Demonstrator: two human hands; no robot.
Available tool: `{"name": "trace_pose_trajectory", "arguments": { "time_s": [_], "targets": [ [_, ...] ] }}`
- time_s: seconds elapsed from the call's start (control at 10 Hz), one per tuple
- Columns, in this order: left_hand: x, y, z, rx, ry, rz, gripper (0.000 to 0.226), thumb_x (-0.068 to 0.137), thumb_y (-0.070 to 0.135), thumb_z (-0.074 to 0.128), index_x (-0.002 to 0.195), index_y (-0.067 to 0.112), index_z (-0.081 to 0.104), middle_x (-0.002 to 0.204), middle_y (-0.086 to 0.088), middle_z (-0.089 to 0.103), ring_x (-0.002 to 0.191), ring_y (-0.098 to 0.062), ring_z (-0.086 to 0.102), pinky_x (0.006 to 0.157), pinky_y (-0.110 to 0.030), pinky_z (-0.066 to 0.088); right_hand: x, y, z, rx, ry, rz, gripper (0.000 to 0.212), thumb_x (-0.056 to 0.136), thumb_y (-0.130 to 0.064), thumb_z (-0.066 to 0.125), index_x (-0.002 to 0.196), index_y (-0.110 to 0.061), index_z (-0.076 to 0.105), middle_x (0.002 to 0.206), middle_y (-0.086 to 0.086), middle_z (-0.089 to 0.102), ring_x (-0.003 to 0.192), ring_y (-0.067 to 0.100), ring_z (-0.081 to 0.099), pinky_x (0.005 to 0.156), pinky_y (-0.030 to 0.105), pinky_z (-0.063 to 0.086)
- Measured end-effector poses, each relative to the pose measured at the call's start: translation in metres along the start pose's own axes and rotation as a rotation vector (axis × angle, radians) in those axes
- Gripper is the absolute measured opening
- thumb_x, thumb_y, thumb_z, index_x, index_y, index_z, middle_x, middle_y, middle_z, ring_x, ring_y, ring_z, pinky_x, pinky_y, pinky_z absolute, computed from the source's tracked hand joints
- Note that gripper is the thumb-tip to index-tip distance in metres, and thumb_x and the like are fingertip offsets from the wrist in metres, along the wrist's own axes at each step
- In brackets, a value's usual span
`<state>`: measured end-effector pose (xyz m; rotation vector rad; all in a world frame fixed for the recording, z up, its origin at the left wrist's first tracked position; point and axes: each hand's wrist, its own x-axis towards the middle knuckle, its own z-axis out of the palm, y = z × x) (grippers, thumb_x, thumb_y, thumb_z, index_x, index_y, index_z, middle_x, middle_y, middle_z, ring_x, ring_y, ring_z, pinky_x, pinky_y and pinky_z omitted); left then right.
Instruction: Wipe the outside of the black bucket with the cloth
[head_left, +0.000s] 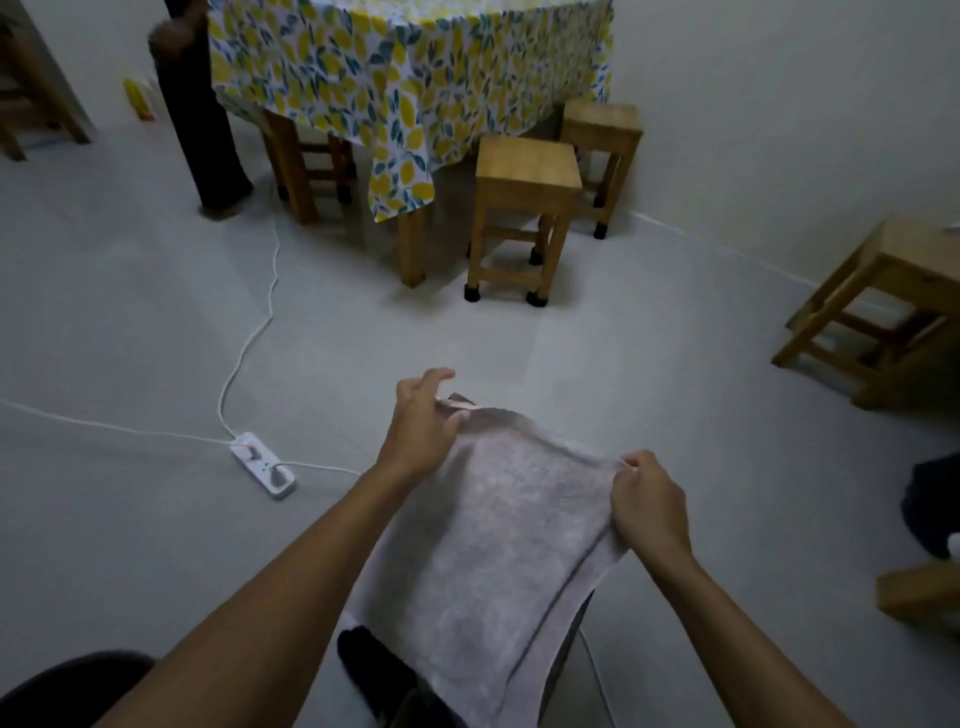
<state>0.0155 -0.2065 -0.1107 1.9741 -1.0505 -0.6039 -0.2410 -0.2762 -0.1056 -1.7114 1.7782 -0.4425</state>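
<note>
Fingers: I'm pinching the grey cloth (483, 551) at both top corners, left hand (421, 423) with index lifted loose, right hand (649, 501) fisted tight, stretching it flat. I'm seeing something dark (379, 670) poking out beneath, mostly hidden; can't confirm it's the bucket.

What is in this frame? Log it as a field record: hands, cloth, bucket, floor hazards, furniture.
left hand: pinches the far corner of the cloth
right hand: pinches the other top corner
cloth: light grey, stretched between both hands, hanging down
bucket: not clearly identifiable; a dark object shows under the cloth
floor hazards: white power strip with cable, left of the hands
furniture: table with lemon-print tablecloth, wooden stool beside it
</note>
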Motion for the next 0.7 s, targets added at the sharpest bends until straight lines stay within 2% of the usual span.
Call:
{"name": "trace_pose_trajectory", "arguments": {
  "time_s": [0.1, 0.2, 0.3, 0.4, 0.5, 0.6, 0.7],
  "targets": [
    [-0.016, -0.01, 0.009, 0.115, -0.018, 0.055, 0.073, 0.098, 0.023, 0.065, 0.158, 0.024, 0.024, 0.166, -0.006, 0.01, 0.145, -0.023, 0.034, 0.11, -0.025, 0.027, -0.009, 0.011, 0.014, -0.193, 0.191, -0.124, 0.031, 0.1, -0.022, 0.057, 0.129, -0.013, 0.055, 0.132, 0.019, 0.055, 0.118, 0.04, 0.053, 0.099, 0.049, 0.048],
    [-0.047, -0.026, 0.012, 0.466, 0.129, 0.291, 0.062, 0.1, 0.04, 0.056, 0.153, 0.019, 0.032, 0.165, -0.006, 0.02, 0.148, -0.023, 0.029, 0.115, -0.041, 0.028, -0.045, 0.012, 0.036, -0.273, 0.347, -0.505, 0.036, 0.095, -0.021, 0.063, 0.129, -0.01, 0.059, 0.134, 0.017, 0.057, 0.122, 0.038, 0.053, 0.103, 0.052, 0.046],
    [-0.089, -0.048, 0.022, 0.729, -0.069, 0.368, 0.06, 0.1, 0.054, 0.034, 0.152, 0.023, 0.036, 0.166, -0.005, 0.024, 0.153, -0.024, 0.02, 0.119, -0.05, 0.022, -0.074, 0.026, 0.074, -0.457, 0.093, -0.627, 0.049, 0.098, -0.041, 0.045, 0.138, -0.017, 0.057, 0.151, 0.014, 0.053, 0.14, 0.036, 0.05, 0.115, 0.053, 0.04],
    [-0.109, -0.061, 0.021, 0.791, -0.249, 0.249, 0.077, 0.097, 0.068, 0.004, 0.16, 0.028, 0.021, 0.17, -0.004, 0.006, 0.156, -0.027, 0.006, 0.122, -0.05, 0.005, -0.083, 0.032, 0.09, -0.582, -0.083, -0.525, 0.061, 0.101, -0.05, 0.028, 0.153, -0.022, 0.043, 0.167, 0.011, 0.032, 0.155, 0.034, 0.029, 0.123, 0.056, 0.027],
    [-0.12, -0.055, 0.015, 0.802, -0.297, 0.126, 0.093, 0.082, 0.073, -0.015, 0.161, 0.029, 0.004, 0.169, -0.006, -0.01, 0.155, -0.028, -0.01, 0.122, -0.049, -0.004, -0.089, 0.026, 0.08, -0.632, -0.23, -0.477, 0.072, 0.099, -0.055, 0.01, 0.161, -0.024, 0.031, 0.172, 0.011, 0.017, 0.159, 0.034, 0.015, 0.126, 0.056, 0.017],
    [-0.139, -0.035, 0.014, 0.799, -0.32, 0.03, 0.089, 0.087, 0.075, -0.003, 0.161, 0.026, -0.003, 0.168, -0.009, -0.015, 0.154, -0.028, -0.015, 0.123, -0.052, -0.005, -0.09, 0.013, 0.066, -0.683, -0.354, -0.463, 0.083, 0.092, -0.06, -0.008, 0.166, -0.025, 0.007, 0.174, 0.01, -0.007, 0.161, 0.033, -0.005, 0.128, 0.055, 0.004],
    [-0.151, -0.019, 0.01, 0.849, -0.342, 0.015, 0.079, 0.097, 0.069, 0.021, 0.161, 0.026, 0.002, 0.169, -0.011, -0.01, 0.155, -0.031, -0.008, 0.122, -0.057, 0.0, -0.092, -0.007, 0.051, -0.726, -0.419, -0.459, 0.07, 0.106, -0.056, 0.019, 0.165, -0.022, 0.006, 0.174, 0.012, -0.006, 0.16, 0.037, -0.003, 0.126, 0.057, 0.007]
  ]
}}
